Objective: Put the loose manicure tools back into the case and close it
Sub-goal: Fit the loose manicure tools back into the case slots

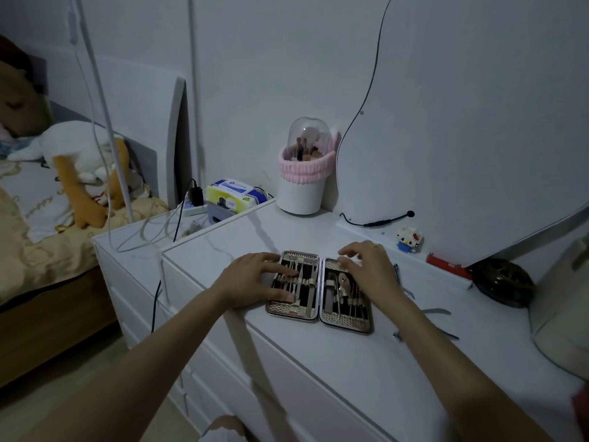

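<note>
Left hand [251, 279] laid flat, fingers straight, on left half of open manicure case [318, 290] on white dresser [334, 362]. Right hand [366, 272] relaxed, spread over right half. Loose tools [436, 312] scattered right of case; dark round object [502, 282] farther right.

One manicure case [319, 314] lies open on the worktop [334, 371], its two halves side by side. Two hands are over it: the left hand [251, 280] and the right hand [366, 269]. To the right of the case lie about four loose metal tools [436, 312]; the exact count is hard to tell in the dim light. Further back stand one domed brush holder [302, 173], one toy block figure [409, 239], one red lighter-like item [446, 266] and one dark round object [503, 282]. One tissue pack [231, 191] sits at the left.
</note>
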